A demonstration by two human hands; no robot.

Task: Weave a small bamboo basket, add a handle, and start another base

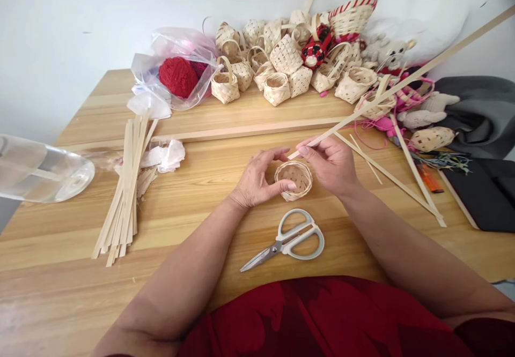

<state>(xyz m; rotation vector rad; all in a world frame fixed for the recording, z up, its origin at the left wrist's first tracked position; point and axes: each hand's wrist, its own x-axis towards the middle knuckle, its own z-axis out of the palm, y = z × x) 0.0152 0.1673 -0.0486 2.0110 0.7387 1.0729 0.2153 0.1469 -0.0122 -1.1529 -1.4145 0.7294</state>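
Note:
A small woven basket (296, 190) sits upright on the table in front of me. My left hand (263, 177) grips it from the left, thumb at the near rim and fingers curved behind its far side. Between the thumb and fingers of my right hand (332, 164) is the end of a long, flat wooden strip (374, 102), which rises away to the upper right. That strip's tip lies just above the basket's far rim, close to my left fingertips. White-handled scissors (285, 243) lie on the table nearer to me, blades pointing left.
Several small woven baskets (277, 86) stand along the wall. Red yarn (178, 77) sits in a plastic bag at the back left. A bundle of strips (127, 196) and a water bottle (44, 169) are leftward. Loose strips (396, 177) and an orange lighter (429, 179) lie rightward.

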